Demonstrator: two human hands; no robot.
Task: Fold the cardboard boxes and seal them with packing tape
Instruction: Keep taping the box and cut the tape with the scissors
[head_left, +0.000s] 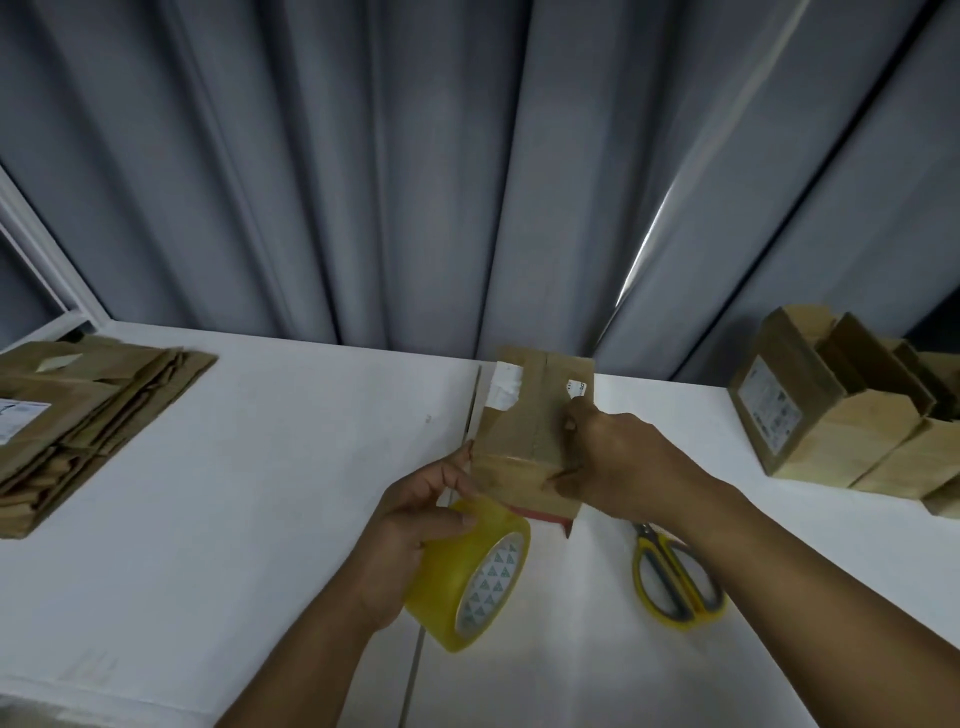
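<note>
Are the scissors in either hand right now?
No, the scissors lie on the table while the left hand grips the tape roll and the right hand holds the box.

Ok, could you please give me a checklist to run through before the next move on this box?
1. Box steadied: the right hand holds the box at its right side. Ok.
2. Roll under control: the left hand grips the tape roll. Ok.
3. Tape flat on the seam: a glossy strip shows on the near face, but its smoothness is unclear. Cannot tell.
4. Scissors within reach: they lie on the table beside the right forearm. Ok.
5. A hand free to cut: both are occupied. Not ok.
</note>
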